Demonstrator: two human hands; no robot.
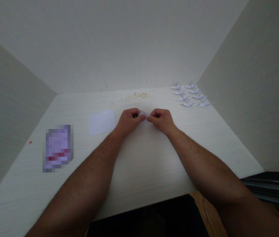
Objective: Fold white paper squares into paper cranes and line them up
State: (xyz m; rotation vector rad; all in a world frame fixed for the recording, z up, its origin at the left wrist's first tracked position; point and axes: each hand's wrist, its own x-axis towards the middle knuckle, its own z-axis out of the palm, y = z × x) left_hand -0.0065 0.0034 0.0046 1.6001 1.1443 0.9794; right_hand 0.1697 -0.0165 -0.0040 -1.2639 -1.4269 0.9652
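A small folded piece of white paper is pinched between both my hands over the middle of the white table. My left hand grips its left side with curled fingers. My right hand grips its right side, thumb and fingers closed on it. Most of the paper is hidden by my fingers. A flat white paper sheet lies just left of my left hand.
Several small folded paper cranes stand in rows at the back right corner. A blurred-out rectangular object lies at the left. A faint stain marks the table's back. Walls enclose three sides.
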